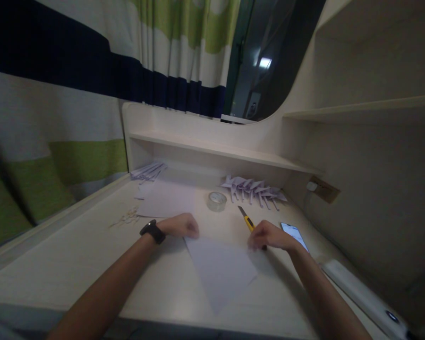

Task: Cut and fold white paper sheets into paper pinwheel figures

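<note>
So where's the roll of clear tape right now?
In the head view the tape roll sits on the desk just beyond the hands, between the stack of white sheets and the yellow utility knife.

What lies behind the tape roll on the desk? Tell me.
Behind the tape roll lies a row of folded purple paper pieces against the desk's back wall, under the low shelf. The pieces overlap, so their number cannot be counted.

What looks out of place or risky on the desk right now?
The yellow utility knife lies close beside the right hand; whether its blade is out cannot be told. Small scraps lie scattered left of the left hand. The sheet under both hands lies skewed.
</note>
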Action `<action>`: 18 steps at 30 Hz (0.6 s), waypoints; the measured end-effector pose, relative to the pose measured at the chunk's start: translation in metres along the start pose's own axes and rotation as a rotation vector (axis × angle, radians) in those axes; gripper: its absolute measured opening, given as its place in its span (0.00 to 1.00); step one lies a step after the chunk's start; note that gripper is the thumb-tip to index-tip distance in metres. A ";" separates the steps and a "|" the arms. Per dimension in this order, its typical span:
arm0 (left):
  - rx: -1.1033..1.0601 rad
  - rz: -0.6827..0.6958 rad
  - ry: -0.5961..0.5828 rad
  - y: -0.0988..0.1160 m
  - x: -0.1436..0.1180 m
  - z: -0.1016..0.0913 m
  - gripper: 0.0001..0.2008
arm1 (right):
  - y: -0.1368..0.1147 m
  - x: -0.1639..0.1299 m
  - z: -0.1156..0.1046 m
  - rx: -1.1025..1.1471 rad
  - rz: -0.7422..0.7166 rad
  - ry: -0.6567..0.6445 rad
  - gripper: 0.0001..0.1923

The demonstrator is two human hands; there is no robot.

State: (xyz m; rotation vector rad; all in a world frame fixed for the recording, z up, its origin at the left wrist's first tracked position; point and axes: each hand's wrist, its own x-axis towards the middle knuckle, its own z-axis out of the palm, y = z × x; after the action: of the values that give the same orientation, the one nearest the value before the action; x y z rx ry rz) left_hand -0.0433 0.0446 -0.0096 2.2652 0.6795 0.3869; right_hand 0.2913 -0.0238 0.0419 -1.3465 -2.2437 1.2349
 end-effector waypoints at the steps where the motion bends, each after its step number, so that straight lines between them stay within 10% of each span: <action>1: 0.007 -0.001 0.001 0.000 0.001 0.001 0.11 | -0.002 0.003 0.001 0.012 -0.020 0.065 0.13; 10: -0.046 0.006 0.012 0.010 0.001 0.006 0.14 | -0.025 0.069 0.055 -0.248 -0.152 0.076 0.12; 18: -0.264 -0.120 -0.063 0.014 -0.006 0.002 0.12 | -0.015 0.050 0.031 -0.110 -0.129 0.046 0.12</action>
State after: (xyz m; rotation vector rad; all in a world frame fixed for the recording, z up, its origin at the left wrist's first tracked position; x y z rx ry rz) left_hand -0.0422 0.0314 -0.0016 1.9691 0.6853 0.3256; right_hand 0.2376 -0.0028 0.0244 -1.2311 -2.3555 1.0417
